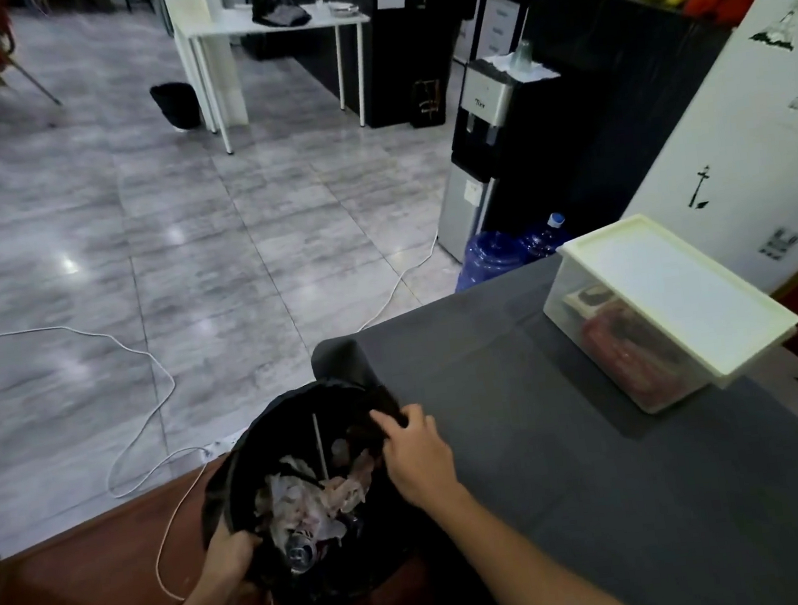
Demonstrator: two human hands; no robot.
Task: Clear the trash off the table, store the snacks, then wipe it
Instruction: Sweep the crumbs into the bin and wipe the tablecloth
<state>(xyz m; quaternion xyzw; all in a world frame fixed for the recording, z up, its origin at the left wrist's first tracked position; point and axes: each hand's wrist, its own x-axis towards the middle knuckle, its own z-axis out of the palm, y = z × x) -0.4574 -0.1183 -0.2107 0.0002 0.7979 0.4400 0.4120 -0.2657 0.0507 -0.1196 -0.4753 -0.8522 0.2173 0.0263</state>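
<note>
From the head camera, a black trash bin (305, 502) lined with a dark bag stands on the floor against the near left edge of the desk (606, 477), which is covered in a dark grey cloth. The left hand (229, 553) grips the bag's rim on the bin's near left side, fingers curled over the edge. The right hand (417, 454) reaches across to the bin's far right rim, where it meets the desk edge, with fingers bent and pinching the dark bag there. Inside the bin lie crumpled tissues (310, 504), a thin stick (320, 443) standing upright, and what looks like a can (300, 554) near the bottom.

On the desk's far right part sits a clear storage box (640, 339) with a cream lid (684, 289) closed on top; red and dark snack packets show through its wall. The rest of the cloth in view is bare.

On the floor beyond the desk's far edge stand blue water jugs (496, 254) beside a water dispenser (483, 143). A white cable (134, 352) snakes over the grey tiles. Farther back stands a white table (277, 32) with a small black bin (176, 104) next to it.
</note>
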